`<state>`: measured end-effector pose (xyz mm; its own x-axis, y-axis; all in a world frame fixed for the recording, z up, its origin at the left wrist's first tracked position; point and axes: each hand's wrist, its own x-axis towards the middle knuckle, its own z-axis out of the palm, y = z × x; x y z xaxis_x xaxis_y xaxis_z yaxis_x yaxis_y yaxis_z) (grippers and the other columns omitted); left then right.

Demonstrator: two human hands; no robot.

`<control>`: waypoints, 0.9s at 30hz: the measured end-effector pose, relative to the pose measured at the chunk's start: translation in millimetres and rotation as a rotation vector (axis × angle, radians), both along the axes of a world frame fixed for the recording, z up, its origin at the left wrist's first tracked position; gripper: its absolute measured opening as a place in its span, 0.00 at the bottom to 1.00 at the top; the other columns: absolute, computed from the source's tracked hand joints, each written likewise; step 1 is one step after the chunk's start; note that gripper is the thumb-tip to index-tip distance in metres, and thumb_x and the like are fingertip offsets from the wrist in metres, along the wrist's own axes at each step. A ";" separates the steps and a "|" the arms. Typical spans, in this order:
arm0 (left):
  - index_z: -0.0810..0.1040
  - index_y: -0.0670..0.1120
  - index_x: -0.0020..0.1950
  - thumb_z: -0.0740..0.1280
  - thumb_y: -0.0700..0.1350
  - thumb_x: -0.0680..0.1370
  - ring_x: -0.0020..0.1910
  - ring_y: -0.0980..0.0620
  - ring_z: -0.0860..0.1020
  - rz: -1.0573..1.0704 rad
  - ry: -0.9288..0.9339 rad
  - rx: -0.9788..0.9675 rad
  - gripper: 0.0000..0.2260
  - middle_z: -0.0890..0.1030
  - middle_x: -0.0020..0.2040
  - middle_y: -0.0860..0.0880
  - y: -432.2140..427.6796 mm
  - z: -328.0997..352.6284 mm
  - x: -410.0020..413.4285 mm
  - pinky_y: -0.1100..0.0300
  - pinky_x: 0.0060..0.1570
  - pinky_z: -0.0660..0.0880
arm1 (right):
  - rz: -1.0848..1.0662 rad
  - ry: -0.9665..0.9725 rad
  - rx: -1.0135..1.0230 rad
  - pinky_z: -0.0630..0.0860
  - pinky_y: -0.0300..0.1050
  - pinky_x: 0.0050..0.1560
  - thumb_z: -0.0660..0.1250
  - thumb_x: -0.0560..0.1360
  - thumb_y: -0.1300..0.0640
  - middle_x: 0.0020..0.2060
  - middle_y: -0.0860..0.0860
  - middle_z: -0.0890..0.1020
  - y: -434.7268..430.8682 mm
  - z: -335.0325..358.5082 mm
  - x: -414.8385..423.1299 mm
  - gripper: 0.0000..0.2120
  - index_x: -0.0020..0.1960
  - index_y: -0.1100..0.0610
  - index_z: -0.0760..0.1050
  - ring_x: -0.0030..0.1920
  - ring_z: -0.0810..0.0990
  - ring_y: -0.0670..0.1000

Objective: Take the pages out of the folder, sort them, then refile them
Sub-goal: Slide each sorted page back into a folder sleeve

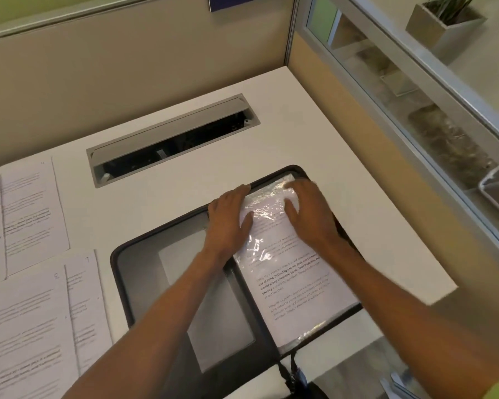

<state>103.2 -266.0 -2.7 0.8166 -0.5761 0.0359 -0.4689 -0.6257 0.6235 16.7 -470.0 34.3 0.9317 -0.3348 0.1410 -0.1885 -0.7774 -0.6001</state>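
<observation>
Extraction or refiling, which is uncertain: your left hand (228, 217) and right hand (308, 214) press flat, gripping nothing, on the sleeve (294, 283) top in the open folder (140, 272), pages (32, 211) lying well left; next you likely need a pinch at its mouth.

One camera, worn on the person's head, looks forward and steeply down across the white surface (300, 125). It sits near: the arms enter from the bottom edge, and the left hand (228, 220) and right hand (311, 217) lie about mid-frame over the open folder (139, 283). The wide lens tilts and bends the partition (127, 67) behind. Loose pages (29, 214) at the left edge look smeared, perhaps by head motion.
</observation>
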 end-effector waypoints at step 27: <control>0.44 0.51 0.86 0.46 0.60 0.88 0.84 0.51 0.36 0.049 -0.089 0.329 0.29 0.41 0.86 0.51 -4.3 -44.4 -118.1 0.44 0.82 0.36 | -0.365 0.400 -0.133 0.42 0.54 0.81 0.55 0.85 0.53 0.83 0.56 0.51 78.5 -63.6 -214.9 0.32 0.84 0.51 0.42 0.83 0.44 0.53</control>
<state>-14.9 -270.3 -47.0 0.8457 -0.5286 -0.0732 -0.4764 -0.8097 0.3428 -198.2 -391.5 -29.3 0.7479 -0.6495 -0.1370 -0.6530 -0.6829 -0.3274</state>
